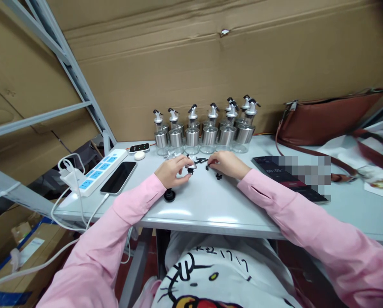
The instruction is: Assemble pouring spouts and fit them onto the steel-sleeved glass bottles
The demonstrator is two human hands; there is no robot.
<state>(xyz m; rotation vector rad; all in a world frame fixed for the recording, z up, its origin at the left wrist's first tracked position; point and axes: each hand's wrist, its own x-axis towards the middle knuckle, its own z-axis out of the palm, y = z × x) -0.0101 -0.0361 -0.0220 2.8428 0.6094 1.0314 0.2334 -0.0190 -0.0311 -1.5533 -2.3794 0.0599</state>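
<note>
My left hand (173,172) pinches a bottle pourer top (190,168) with a silver collar and a black ribbed stopper, held just over the table. To the right, my right hand (229,164) has its fingertips closed on a small black plastic piece (207,167). Small black levers (200,160) lie loose between the two hands. A few tiny black parts (218,176) rest below my right fingers. Near my left wrist sits a round black cap-like part (169,195). Clear and silver pourer parts (173,155) lie behind my left hand, partly hidden by it.
Several glass bottles with steel sleeves (209,137) and pourer tops line the table's back. At left are a white power strip (103,169), a phone (119,177) and cables. A dark tablet-like screen (274,171) and a brown bag (329,117) are at right.
</note>
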